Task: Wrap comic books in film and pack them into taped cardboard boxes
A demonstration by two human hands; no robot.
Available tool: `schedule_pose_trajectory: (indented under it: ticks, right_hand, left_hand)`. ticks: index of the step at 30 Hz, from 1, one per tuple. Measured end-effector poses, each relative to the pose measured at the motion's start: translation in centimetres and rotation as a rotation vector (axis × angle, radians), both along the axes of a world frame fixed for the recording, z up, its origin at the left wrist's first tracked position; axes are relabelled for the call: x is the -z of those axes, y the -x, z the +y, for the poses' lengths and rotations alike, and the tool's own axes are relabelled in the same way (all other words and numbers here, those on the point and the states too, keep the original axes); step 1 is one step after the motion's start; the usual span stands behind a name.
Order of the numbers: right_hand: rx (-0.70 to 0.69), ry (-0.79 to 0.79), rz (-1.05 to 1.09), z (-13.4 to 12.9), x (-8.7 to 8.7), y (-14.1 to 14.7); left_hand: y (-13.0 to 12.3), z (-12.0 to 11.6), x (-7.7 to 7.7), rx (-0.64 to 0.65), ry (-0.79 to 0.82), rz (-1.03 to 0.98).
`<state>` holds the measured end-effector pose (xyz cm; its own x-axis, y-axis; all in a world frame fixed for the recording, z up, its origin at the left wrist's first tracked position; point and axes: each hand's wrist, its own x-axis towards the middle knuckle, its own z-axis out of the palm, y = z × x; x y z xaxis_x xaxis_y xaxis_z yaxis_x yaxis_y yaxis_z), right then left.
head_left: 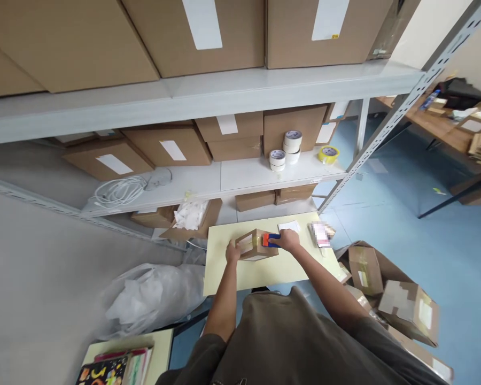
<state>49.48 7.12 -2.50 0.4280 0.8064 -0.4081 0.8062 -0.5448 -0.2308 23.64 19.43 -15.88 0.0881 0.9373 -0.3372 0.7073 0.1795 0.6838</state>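
A small cardboard box [248,244] with a white label and a strip of tape sits tilted on the pale yellow table [220,275]. My left hand [233,251] grips the left end of the box, its fingers closed on the edge. In my right hand [289,240] is a blue and orange tape tool [271,240], whose orange end touches the right part of the box. White papers [289,226] lie just beyond my right hand. A small pile of items [322,233] stands at the table's right side.
Behind the table, a grey metal shelf [200,184] bears boxes, a coiled white cable [120,191], white tape rolls [292,141] and a yellow roll [328,154]. Packed boxes [364,267] stand low at the right. A translucent bag [156,294] lies at the left.
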Motion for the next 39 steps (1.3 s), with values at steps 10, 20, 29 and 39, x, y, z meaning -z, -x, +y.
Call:
schedule_pose_trajectory:
  ticks: [10,20,29,39]
  right_hand:
    - [-0.156,-0.030,0.092,6.8,-2.3,9.4]
    - [-0.096,0.009,0.051,1.7,-1.4,1.7]
    - [0.073,0.095,-0.035,-4.3,1.2,-5.8]
    - [0.080,0.116,0.069,-1.3,7.2,3.4]
  left_hand:
    - [1.4,-0.8,-3.2,0.026,0.011,-0.171]
    - [-2.1,-3.2,-1.3,0.047,0.026,-0.069]
    - [-2.5,-3.7,-0.9,0.079,-0.007,-0.068]
    - [-1.7,-3.4,-1.2,0.085,0.029,-0.058]
